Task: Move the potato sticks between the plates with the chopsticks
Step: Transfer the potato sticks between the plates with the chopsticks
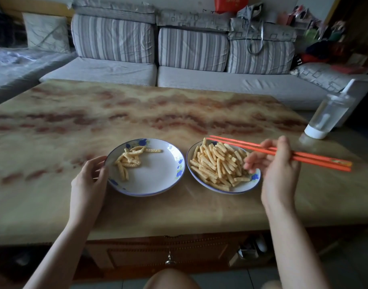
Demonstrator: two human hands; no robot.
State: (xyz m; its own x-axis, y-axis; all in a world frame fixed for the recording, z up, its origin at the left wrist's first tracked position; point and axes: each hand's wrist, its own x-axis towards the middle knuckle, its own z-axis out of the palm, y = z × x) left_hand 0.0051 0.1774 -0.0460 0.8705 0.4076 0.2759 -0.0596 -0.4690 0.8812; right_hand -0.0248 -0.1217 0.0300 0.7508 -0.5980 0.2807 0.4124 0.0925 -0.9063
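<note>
On right plate [244, 187], ridged sticks [217, 163]; right hand [279, 170] holds chopsticks [241, 143], left hand [88, 180] left plate [158, 174].

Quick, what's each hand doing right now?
Left hand: grips the rim of the left plate.
Right hand: holds the chopsticks.

Marbled table [137, 113], two plates [158, 180] [245, 187] side by side, bottle [325, 117] at right edge.
</note>
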